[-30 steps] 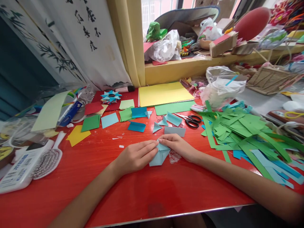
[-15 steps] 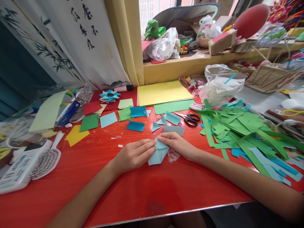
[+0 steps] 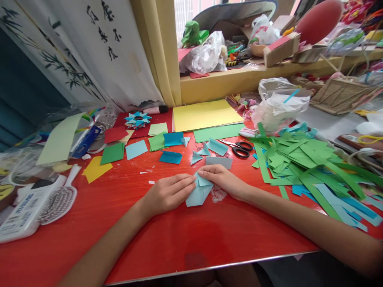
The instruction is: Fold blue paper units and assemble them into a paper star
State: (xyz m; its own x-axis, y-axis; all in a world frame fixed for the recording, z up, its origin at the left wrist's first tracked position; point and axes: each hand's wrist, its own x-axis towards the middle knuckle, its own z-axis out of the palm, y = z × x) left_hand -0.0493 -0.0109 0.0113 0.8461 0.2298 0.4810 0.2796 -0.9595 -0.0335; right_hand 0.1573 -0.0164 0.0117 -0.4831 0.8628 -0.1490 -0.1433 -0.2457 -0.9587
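Note:
A light blue folded paper (image 3: pixel 198 194) lies between my two hands on the red table, its creases and flaps showing. My left hand (image 3: pixel 169 191) grips its left edge, fingers pressed together. From the right, my right hand (image 3: pixel 223 179) pinches the top corner of the paper between thumb and fingers. Just beyond are small folded blue pieces (image 3: pixel 196 158), a grey-blue folded strip (image 3: pixel 219 162) and a light blue folded piece (image 3: pixel 217 147). Two darker blue papers (image 3: pixel 170 157) lie farther left. Part of the held paper is hidden under my fingers.
Black-handled scissors (image 3: pixel 241 150) lie beyond my right hand. A heap of green paper strips (image 3: pixel 302 159) covers the right side. At left are a white hairbrush (image 3: pixel 60 203) and yellow paper (image 3: pixel 97 169). A blue paper ring (image 3: pixel 137 120) and yellow sheets (image 3: pixel 208 115) sit at the back.
Both hands keep their hold on the light blue paper with hardly any movement. The view has shifted very slightly.

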